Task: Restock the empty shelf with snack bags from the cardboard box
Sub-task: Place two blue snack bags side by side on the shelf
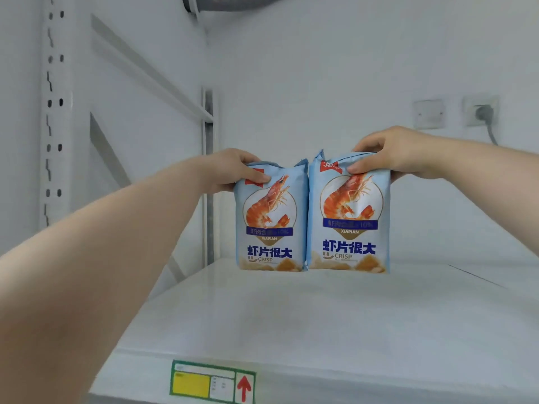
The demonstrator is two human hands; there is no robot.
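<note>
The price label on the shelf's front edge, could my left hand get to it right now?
Probably not right away: the left hand is gripping the top of the left snack bag far back on the shelf. The path to the price label looks free once it lets go.

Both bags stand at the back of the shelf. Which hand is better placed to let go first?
Probably the left hand. Its bag stands upright on the shelf. The right hand grips its bag with a crumpled top.

A plain white wall (pixel 320 68) fills the background under soft, even light. On it sit a blank switch plate (pixel 429 113) and a socket (pixel 481 109) with a grey plug. A grey duct (pixel 233 2) runs overhead.
</note>
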